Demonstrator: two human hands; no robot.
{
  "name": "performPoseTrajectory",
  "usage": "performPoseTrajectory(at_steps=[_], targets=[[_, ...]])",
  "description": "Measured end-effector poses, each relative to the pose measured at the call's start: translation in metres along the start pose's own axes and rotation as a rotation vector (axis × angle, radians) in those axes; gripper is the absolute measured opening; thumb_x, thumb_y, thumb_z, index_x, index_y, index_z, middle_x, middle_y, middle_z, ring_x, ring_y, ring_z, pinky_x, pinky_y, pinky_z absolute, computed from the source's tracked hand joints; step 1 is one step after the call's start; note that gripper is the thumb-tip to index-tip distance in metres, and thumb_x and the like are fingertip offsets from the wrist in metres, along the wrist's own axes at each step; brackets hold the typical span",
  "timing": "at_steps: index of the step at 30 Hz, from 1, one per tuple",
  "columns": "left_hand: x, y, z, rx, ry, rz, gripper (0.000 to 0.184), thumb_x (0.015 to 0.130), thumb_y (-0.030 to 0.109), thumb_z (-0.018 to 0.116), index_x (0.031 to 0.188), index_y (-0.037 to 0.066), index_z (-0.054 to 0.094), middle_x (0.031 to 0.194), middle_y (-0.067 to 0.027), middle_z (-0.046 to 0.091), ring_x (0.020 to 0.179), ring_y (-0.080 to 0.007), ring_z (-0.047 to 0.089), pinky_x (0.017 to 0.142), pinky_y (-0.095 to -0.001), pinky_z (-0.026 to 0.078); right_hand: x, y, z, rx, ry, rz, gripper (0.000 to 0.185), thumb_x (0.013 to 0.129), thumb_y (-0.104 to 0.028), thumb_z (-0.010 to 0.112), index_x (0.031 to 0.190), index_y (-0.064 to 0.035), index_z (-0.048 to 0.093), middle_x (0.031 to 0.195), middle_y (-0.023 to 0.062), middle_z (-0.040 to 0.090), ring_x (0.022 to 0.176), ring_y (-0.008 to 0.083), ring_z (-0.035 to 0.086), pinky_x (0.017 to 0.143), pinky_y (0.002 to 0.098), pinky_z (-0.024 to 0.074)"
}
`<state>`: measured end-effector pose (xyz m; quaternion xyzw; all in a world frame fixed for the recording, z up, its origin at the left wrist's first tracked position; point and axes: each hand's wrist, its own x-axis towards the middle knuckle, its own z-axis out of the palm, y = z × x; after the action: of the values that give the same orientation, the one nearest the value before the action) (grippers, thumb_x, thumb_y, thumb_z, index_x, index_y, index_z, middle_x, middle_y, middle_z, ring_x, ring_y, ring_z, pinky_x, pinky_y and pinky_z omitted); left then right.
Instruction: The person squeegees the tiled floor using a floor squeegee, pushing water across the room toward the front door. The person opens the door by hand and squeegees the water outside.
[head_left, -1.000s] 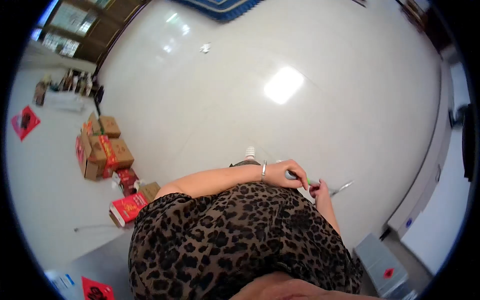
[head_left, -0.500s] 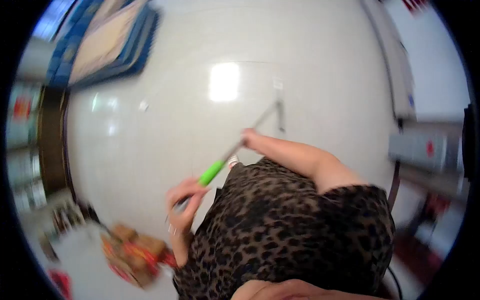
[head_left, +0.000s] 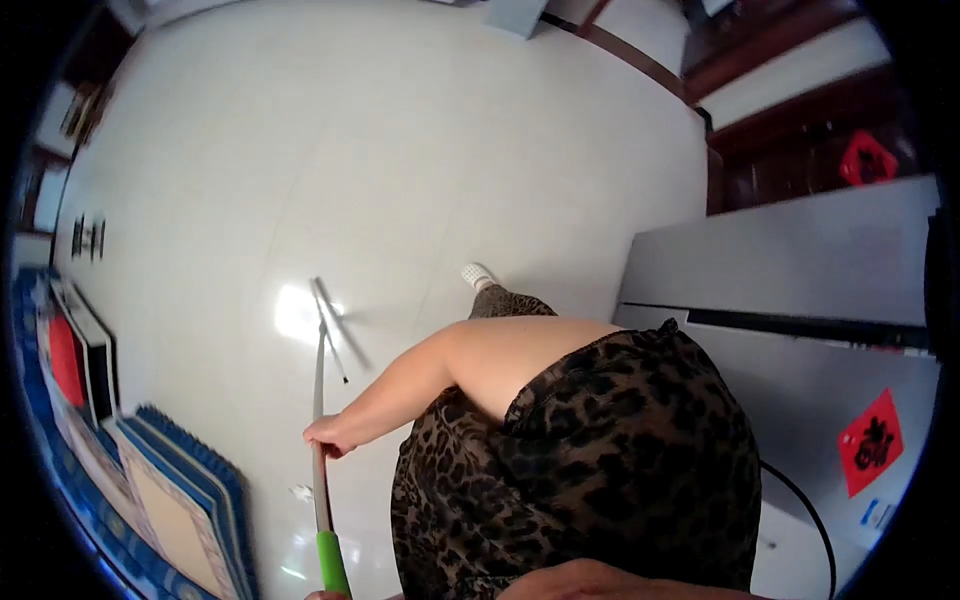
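Note:
A long-handled floor squeegee [head_left: 319, 385] stretches from the bottom edge toward the upper left, its thin bar head [head_left: 330, 333] down on the glossy floor. My right hand [head_left: 328, 437] is closed around the grey shaft, about midway along. Below it the shaft runs into a bright green grip [head_left: 331, 563]. Only a sliver of my left hand [head_left: 324, 596] shows, beside the lower end of that grip; the rest of it is out of frame. One foot in a white clog [head_left: 478, 275] stands right of the squeegee head.
A silver refrigerator [head_left: 780, 270] with a red paper sign [head_left: 871, 443] rises close on my right. A black cable [head_left: 815, 510] hangs beside it. At lower left is a blue padded seat [head_left: 185, 500]. White scraps [head_left: 301, 492] lie on the floor near the shaft.
My view has swung to the right; the refrigerator has come in and the seat has shifted to lower left. The squeegee now points more steeply up the view. My left hand has nearly left the frame.

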<state>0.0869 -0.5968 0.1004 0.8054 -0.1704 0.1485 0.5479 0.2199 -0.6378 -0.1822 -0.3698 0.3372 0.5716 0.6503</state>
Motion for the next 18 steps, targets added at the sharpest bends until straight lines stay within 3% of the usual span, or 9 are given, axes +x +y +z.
performPoseTrajectory(at_steps=[3,4,6,8,10,14,15,18], targets=[[0.003,-0.02,-0.025,-0.117,-0.205,0.112,0.01,0.077,0.01,0.055,0.077,0.0,0.053,0.062,-0.009,0.05,0.047,-0.0195,0.043,0.044,-0.0275,0.036,0.004,-0.031,-0.041,0.198,0.005,-0.197,0.011,0.067,-0.015,0.056,0.066,-0.01,0.046,0.06,0.002,0.044,0.049,0.013,0.042,0.04,0.0258,0.0343],[0.027,-0.045,-0.019,-0.559,-0.417,0.317,0.016,0.075,0.017,0.055,0.07,0.002,0.053,0.062,-0.0089,0.051,0.052,-0.0213,0.047,0.049,-0.0305,0.037,0.002,-0.04,-0.061,0.28,-0.02,-0.252,0.012,0.067,-0.016,0.057,0.065,-0.0108,0.046,0.059,0.0021,0.044,0.049,0.0129,0.041,0.042,0.0256,0.0346],[0.019,-0.04,-0.002,-0.527,-0.247,0.182,0.021,0.074,0.02,0.056,0.062,0.003,0.052,0.058,-0.0082,0.05,0.052,-0.0208,0.048,0.05,-0.0322,0.037,-0.019,-0.057,-0.095,0.359,-0.06,-0.38,0.014,0.069,-0.019,0.056,0.063,-0.0116,0.046,0.059,0.0023,0.045,0.051,0.0138,0.042,0.045,0.0266,0.0359],[0.031,-0.021,0.023,-0.286,-0.108,0.239,0.029,0.076,0.023,0.055,0.055,0.005,0.048,0.05,-0.0076,0.047,0.044,-0.0197,0.045,0.044,-0.0315,0.034,-0.065,-0.068,-0.126,0.404,-0.102,-0.551,0.016,0.074,-0.018,0.051,0.063,-0.0099,0.045,0.06,0.0041,0.045,0.056,0.0149,0.044,0.053,0.0282,0.0398],[0.033,-0.047,0.017,-0.34,-0.215,0.238,0.014,0.077,0.015,0.055,0.079,0.003,0.049,0.06,-0.0078,0.051,0.058,-0.0186,0.051,0.067,-0.0365,0.04,-0.089,-0.077,-0.15,0.447,-0.138,-0.676,0.016,0.074,-0.016,0.05,0.061,-0.0099,0.043,0.059,0.005,0.045,0.055,0.0155,0.045,0.056,0.0314,0.0436],[0.071,-0.016,0.021,-0.338,-0.344,0.115,0.013,0.074,0.018,0.058,0.069,0.006,0.053,0.05,-0.0058,0.049,0.052,-0.0195,0.052,0.075,-0.0406,0.042,-0.14,-0.078,-0.179,0.722,-0.173,-0.824,0.015,0.073,-0.019,0.046,0.061,-0.0101,0.045,0.057,0.0031,0.046,0.052,0.0157,0.043,0.054,0.0327,0.0402],[0.081,-0.008,0.016,-0.352,-0.462,0.126,0.009,0.069,0.014,0.056,0.064,0.007,0.055,0.05,-0.0052,0.05,0.051,-0.0195,0.053,0.079,-0.0409,0.041,-0.161,-0.067,-0.178,0.706,-0.216,-0.885,0.014,0.072,-0.019,0.045,0.061,-0.0102,0.045,0.056,0.0023,0.047,0.053,0.0144,0.044,0.054,0.0312,0.0402],[0.083,-0.009,-0.009,-0.444,-0.694,0.326,0.016,0.059,0.005,0.053,0.073,0.004,0.061,0.054,-0.0058,0.053,0.051,-0.0205,0.053,0.079,-0.0403,0.041,-0.163,-0.034,-0.166,0.85,-0.311,-0.973,0.013,0.072,-0.018,0.046,0.061,-0.0107,0.045,0.056,0.002,0.048,0.054,0.0138,0.047,0.053,0.031,0.0409]])
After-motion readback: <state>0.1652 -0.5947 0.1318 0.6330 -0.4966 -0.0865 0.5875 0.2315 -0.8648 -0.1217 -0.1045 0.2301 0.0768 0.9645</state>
